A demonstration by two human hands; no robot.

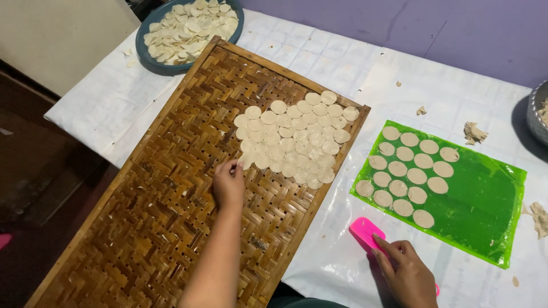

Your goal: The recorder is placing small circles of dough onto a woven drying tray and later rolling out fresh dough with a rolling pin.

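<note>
Reaching left hand (228,183) placing dough disc (247,160), right hand (406,272) gripping scraper (366,232)

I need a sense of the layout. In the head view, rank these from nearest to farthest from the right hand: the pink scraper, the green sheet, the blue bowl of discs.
From the right hand:
1. Pink scraper, under its fingertips.
2. Green sheet, just beyond, on the right.
3. Blue bowl, far top left corner.

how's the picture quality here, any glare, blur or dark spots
Head view: sharp overall, no motion blur on the left hand or right hand; soft glare on the green plastic sheet; the floor at left is dim; the metal bowl casts a shadow at the right edge.
</note>
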